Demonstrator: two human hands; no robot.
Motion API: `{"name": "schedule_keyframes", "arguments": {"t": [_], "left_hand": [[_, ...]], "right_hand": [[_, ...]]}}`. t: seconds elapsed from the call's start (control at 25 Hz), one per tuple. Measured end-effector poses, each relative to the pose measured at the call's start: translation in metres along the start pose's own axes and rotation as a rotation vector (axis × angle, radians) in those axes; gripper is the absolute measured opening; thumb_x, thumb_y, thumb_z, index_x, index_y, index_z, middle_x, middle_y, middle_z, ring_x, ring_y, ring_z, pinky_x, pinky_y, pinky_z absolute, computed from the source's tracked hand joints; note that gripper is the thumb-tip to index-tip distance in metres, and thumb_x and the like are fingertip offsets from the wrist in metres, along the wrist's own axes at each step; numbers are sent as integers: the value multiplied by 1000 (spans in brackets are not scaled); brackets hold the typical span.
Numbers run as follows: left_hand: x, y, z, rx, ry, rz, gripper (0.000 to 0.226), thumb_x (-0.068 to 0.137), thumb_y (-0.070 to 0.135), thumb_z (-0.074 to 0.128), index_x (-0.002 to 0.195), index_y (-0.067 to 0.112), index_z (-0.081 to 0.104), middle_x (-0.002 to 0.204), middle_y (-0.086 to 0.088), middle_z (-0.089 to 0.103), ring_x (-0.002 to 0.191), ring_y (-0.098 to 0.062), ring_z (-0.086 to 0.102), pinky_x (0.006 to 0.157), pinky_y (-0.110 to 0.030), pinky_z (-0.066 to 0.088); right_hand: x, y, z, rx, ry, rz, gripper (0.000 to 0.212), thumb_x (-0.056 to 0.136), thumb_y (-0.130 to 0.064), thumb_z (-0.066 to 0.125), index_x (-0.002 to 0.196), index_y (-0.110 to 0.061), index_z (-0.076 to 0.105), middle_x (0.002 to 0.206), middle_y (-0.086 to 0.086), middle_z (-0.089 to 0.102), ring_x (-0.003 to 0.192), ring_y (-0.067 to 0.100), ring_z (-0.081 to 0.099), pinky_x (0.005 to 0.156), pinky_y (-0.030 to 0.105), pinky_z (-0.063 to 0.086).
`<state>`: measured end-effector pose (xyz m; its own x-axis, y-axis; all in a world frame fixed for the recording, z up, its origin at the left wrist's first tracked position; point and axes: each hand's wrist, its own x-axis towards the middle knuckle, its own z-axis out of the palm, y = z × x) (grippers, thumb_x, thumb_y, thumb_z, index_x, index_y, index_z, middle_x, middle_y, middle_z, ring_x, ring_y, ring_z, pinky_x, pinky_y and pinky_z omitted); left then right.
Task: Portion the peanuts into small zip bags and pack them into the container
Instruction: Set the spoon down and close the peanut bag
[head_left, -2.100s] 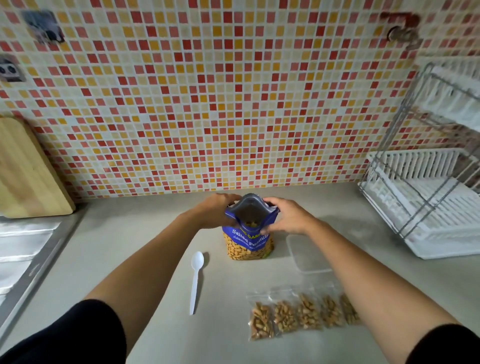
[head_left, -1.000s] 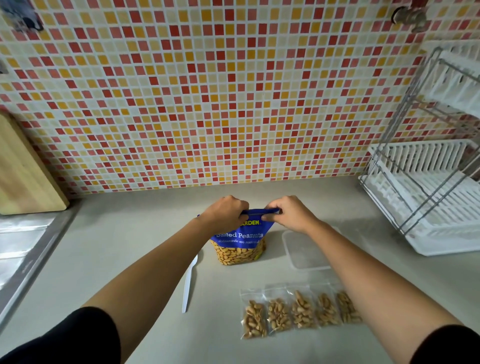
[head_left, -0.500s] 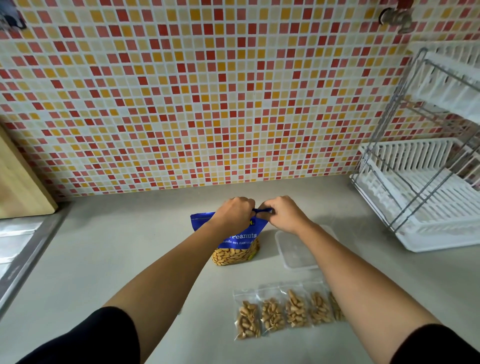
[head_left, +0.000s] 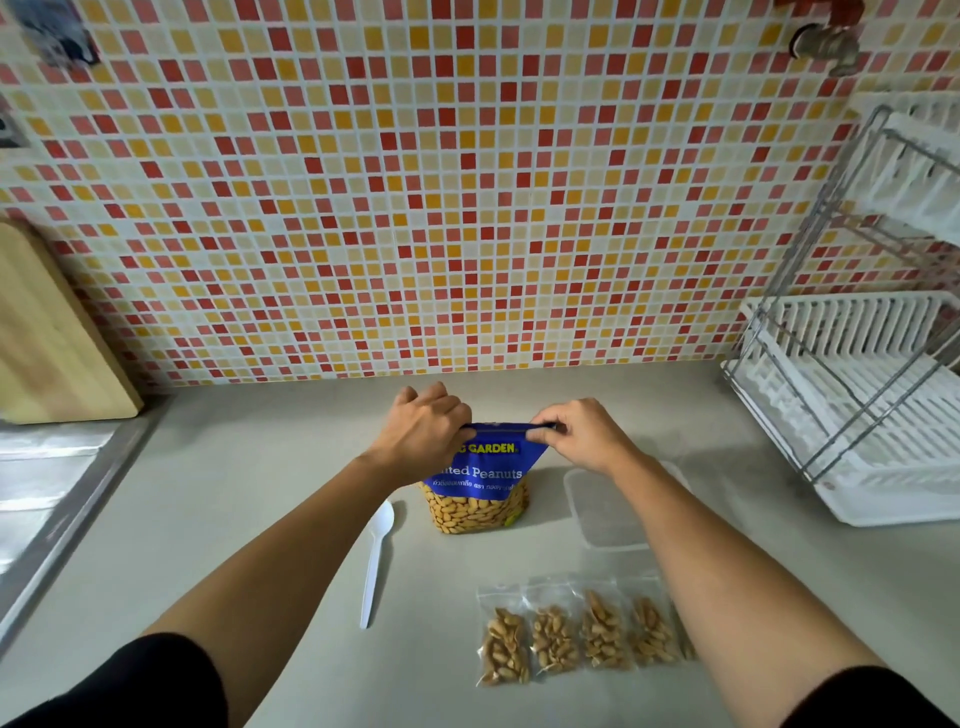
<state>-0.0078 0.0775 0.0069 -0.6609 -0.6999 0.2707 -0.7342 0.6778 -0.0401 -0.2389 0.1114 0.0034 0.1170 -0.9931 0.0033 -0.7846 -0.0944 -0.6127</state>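
Step in hand, by my read: resealing the peanut pouch (head_left: 478, 486), since portioning looks done. L hand (head_left: 423, 428) has its fingers curled over the pouch's top-left corner. R hand (head_left: 582, 436) pinches the top-right end btwn thumb & fingertips, so the mouth strip is pulled flat btwn them. Can't tell if the zip is fully pressed home. Pouch stands upright on the counter (head_left: 260, 493) at frame centre, nuts showing thru its clear lower part. Counts: 1 pouch; 1 white plastic spoon (head_left: 378, 556) lying at the pouch's 8 o'clock, bowl end away from the person; 1 clear container (head_left: 597, 512) at the pouch's 3 o'clock, partly under the R forearm, no lid that I can see; small zip bags (head_left: 553, 636) in a row at 5 o'clock, 4 plainly filled, plus a sliver of a 5th at the forearm's edge. None are in the container yet. Next move prob calls for letting go of the pouch, then lifting the bags one by one into the container, packed snug so all fit. Also 1 dish rack (head_left: 857, 415) at frame's 3 o'clock and 1 chopping board (head_left: 52, 338) at 9.
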Motion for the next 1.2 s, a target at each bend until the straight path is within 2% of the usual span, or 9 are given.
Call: {"name": "schedule_keyframes", "arguments": {"t": [0.52, 0.6, 0.68, 0.76, 0.84, 0.92, 1.0, 1.08, 1.2], "left_hand": [[-32, -38, -12, -10, 97, 21, 14, 83, 23, 68, 82, 9, 65, 78, -4, 68, 76, -24, 62, 62, -30, 43], [-37, -34, -14, -222, 65, -161, 22, 87, 28, 63, 88, 6, 64, 83, -5, 65, 80, -22, 59, 61, -22, 40], [-47, -23, -10, -586, 27, -488, 32, 86, 34, 62, 105, 8, 59, 95, 0, 61, 80, -15, 59, 58, -14, 40], [-61, -6, 7, -1017, -44, -753, 58, 85, 36, 63, 133, 15, 38, 123, -3, 52, 91, -16, 62, 62, -18, 48], [-74, 20, 30, -1307, -123, -896, 73, 85, 40, 61, 143, 29, 17, 145, -8, 33, 117, -28, 55, 72, -29, 53], [-76, 40, 48, -1452, -112, -977, 65, 86, 45, 58, 138, 39, 19, 148, -9, 30, 122, -30, 51, 76, -32, 52], [-65, 48, 56, -1543, -35, -1041, 45, 91, 42, 52, 128, 31, 27, 137, -12, 48, 101, -23, 59, 71, -28, 51], [-49, 44, 60, -1552, 43, -1087, 29, 95, 36, 48, 116, 21, 32, 125, -15, 57, 86, -21, 57, 63, -25, 51], [-18, 22, 59, -1488, 77, -1088, 24, 96, 35, 47, 109, 21, 33, 120, -14, 58, 84, -20, 57, 58, -25, 50]], "right_hand": [[-4, 1, -10, -11, -28, 31, 24, 87, -27, 64, 104, -12, 69, 98, 7, 71, 87, 14, 60, 70, 26, 49], [-7, 0, -8, -24, -30, 23, 27, 88, -27, 63, 110, -12, 66, 101, 8, 70, 89, 17, 62, 73, 28, 49], [-15, 3, 3, 98, 38, 70, 47, 87, -30, 64, 129, -15, 51, 114, 7, 65, 91, 18, 63, 79, 29, 52], [-28, 3, 28, 381, 139, 279, 76, 84, -36, 65, 145, -17, 23, 131, 6, 51, 101, 21, 63, 91, 34, 50], [-41, -5, 61, 520, 175, 454, 89, 85, -41, 63, 147, -13, 6, 141, 8, 41, 120, 23, 54, 102, 32, 40], [-47, -15, 89, 557, 155, 442, 81, 87, -35, 62, 145, -10, 11, 139, 3, 43, 124, 17, 47, 98, 22, 34], [-45, -20, 102, 549, 189, 405, 61, 89, -25, 61, 136, -8, 27, 123, -2, 46, 113, 13, 48, 87, 14, 32], [-33, -20, 105, 544, 264, 382, 51, 88, -21, 62, 129, -7, 35, 118, 0, 50, 111, 19, 52, 85, 18, 34], [-3, -17, 103, 526, 314, 361, 53, 86, -28, 64, 128, -11, 36, 126, 5, 56, 113, 24, 56, 89, 28, 41]]}}
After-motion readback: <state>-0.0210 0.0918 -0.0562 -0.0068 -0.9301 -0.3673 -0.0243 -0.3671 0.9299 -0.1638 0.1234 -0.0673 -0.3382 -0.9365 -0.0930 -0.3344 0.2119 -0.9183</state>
